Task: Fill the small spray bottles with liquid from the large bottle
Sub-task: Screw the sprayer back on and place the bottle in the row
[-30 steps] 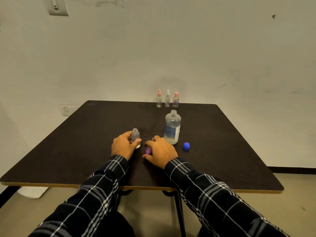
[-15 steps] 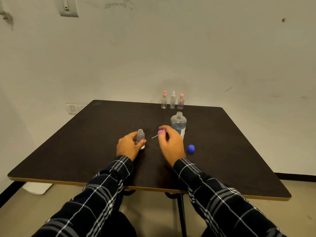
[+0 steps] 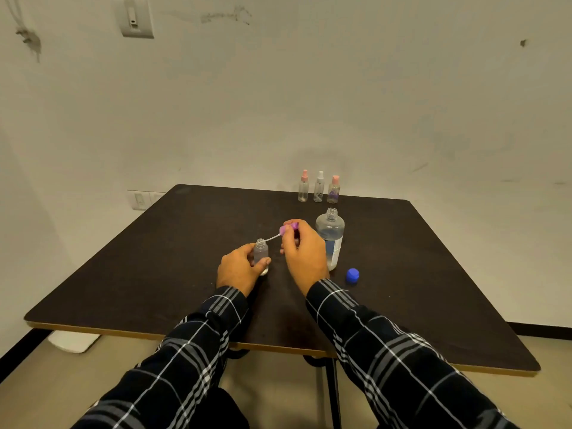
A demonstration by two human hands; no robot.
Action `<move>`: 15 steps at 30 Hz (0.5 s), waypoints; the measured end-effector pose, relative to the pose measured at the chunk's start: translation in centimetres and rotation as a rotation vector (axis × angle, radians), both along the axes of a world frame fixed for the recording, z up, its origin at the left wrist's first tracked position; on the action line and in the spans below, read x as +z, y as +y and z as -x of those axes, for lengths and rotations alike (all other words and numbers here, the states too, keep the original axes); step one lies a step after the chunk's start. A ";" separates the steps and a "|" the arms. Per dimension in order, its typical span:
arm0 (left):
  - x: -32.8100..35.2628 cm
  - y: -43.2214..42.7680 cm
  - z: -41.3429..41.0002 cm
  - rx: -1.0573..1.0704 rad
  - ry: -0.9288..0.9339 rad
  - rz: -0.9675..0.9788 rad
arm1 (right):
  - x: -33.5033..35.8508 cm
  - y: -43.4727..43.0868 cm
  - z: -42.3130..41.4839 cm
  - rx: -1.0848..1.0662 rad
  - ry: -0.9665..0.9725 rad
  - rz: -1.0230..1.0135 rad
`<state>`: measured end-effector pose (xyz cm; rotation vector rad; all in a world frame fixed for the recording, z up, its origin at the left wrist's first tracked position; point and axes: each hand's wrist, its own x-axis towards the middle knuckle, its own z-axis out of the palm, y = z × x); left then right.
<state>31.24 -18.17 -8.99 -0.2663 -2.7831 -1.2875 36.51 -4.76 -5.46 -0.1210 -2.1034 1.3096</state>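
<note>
My left hand (image 3: 240,269) grips a small clear uncapped spray bottle (image 3: 261,252) standing upright on the dark table (image 3: 154,274). My right hand (image 3: 301,250) pinches a purple spray cap (image 3: 287,228) whose thin dip tube (image 3: 272,238) slants down to the small bottle's open mouth. The large clear bottle (image 3: 330,233) with a blue label stands open just right of my right hand, holding some liquid. Its blue cap (image 3: 352,275) lies on the table to its right.
Three small spray bottles (image 3: 318,188) with pink and white caps stand in a row at the table's far edge near the wall. The table's front edge is close to my body, with a metal leg below.
My right hand lifted the purple cap from the table and carried it up and left, bringing the dip tube's tip to the small bottle's mouth. My left hand kept holding the bottle.
</note>
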 end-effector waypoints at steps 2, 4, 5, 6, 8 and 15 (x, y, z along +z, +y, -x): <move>-0.1 0.0 -0.1 0.000 -0.003 -0.004 | 0.2 -0.1 0.4 -0.011 -0.021 -0.046; -0.1 0.0 0.0 0.002 -0.002 -0.009 | 0.5 -0.2 0.7 -0.022 -0.033 -0.095; -0.2 0.0 0.0 0.001 -0.003 -0.010 | 0.6 -0.3 0.8 -0.023 -0.047 -0.122; -0.2 0.0 0.1 -0.001 -0.005 -0.007 | 0.7 -0.4 1.1 -0.013 -0.071 -0.145; -0.2 0.0 0.1 -0.002 -0.012 0.003 | 1.0 -0.5 1.7 0.011 -0.128 -0.188; -0.2 0.0 0.3 0.005 -0.039 0.017 | 1.2 -1.0 3.8 0.108 -0.372 -0.343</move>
